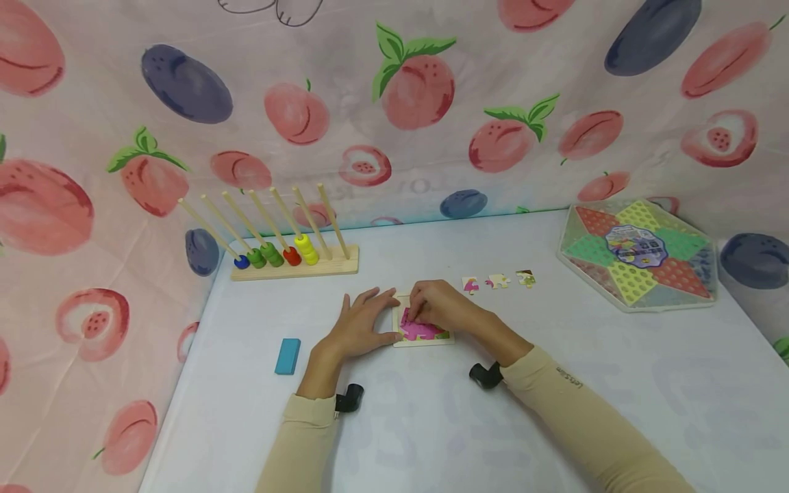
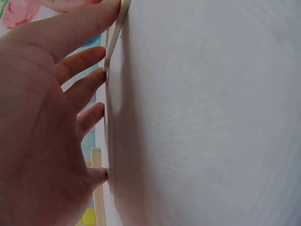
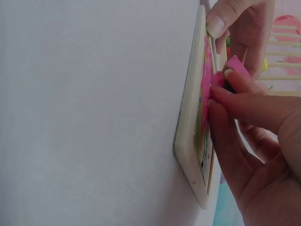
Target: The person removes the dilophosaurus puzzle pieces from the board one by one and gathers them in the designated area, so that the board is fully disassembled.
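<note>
A small wooden puzzle board point(image 1: 424, 344) with a pink picture lies on the table between the hands. My left hand point(image 1: 360, 327) is spread along its left side, thumb at the near corner and index finger at the far one. In the right wrist view the left thumb point(image 3: 223, 21) rests on the board's rim. Over the board, my right hand point(image 1: 445, 305) pinches a pink puzzle piece point(image 3: 238, 66), which stands tilted up from the picture. Loose puzzle pieces point(image 1: 497, 281) lie in a row beyond the right hand.
A wooden bead counting rack point(image 1: 296, 272) with upright pegs stands at the back left. Left of the left hand lies a blue block point(image 1: 287, 356). A hexagonal star-patterned game box point(image 1: 637, 255) sits at the back right. Fruit-print cloth point(image 1: 394, 137) hangs behind the white table point(image 1: 419, 424).
</note>
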### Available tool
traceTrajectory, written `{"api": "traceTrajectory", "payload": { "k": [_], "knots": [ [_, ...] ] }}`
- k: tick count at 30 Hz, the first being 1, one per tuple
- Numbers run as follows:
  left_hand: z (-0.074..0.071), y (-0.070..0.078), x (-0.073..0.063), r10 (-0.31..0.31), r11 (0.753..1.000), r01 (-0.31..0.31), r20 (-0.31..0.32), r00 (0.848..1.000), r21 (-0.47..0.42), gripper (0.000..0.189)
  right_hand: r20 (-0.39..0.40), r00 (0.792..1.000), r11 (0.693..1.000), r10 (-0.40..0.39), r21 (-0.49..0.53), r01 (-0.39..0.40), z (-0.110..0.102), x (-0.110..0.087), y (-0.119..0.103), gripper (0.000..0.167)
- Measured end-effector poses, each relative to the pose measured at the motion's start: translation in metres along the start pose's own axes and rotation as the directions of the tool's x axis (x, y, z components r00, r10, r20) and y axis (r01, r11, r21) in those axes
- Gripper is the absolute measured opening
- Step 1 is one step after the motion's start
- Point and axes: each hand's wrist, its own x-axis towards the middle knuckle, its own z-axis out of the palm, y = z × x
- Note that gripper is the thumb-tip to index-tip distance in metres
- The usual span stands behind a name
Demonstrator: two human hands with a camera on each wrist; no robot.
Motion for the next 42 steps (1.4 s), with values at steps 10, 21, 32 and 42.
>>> {"api": "traceTrajectory", "payload": {
  "k": [10, 21, 32, 42],
  "knots": [
    [0.002, -0.001, 0.001, 0.0, 1.0, 0.0, 0.01, 1.0, 0.005, 0.061, -0.022, 0.998, 0.991, 0.058, 0.118, -0.055, -0.001, -0.002, 0.01, 0.007],
    [0.001, -0.002, 0.001, 0.003, 1.0, -0.003, 0.009, 1.0, 0.014, 0.06, -0.098, 0.99, 0.982, 0.097, 0.172, -0.079, -0.025, -0.014, 0.015, 0.012],
    [0.0, -0.003, 0.001, 0.014, 1.0, -0.014, 0.016, 1.0, 0.004, 0.061, -0.186, 0.974, 0.975, 0.126, 0.203, -0.088, -0.059, -0.046, 0.031, 0.024],
    [-0.001, -0.002, 0.0, 0.024, 1.0, -0.024, 0.008, 1.0, -0.003, 0.061, -0.166, 0.939, 0.918, 0.302, 0.316, -0.24, -0.058, -0.075, 0.049, 0.024]
  ]
}}
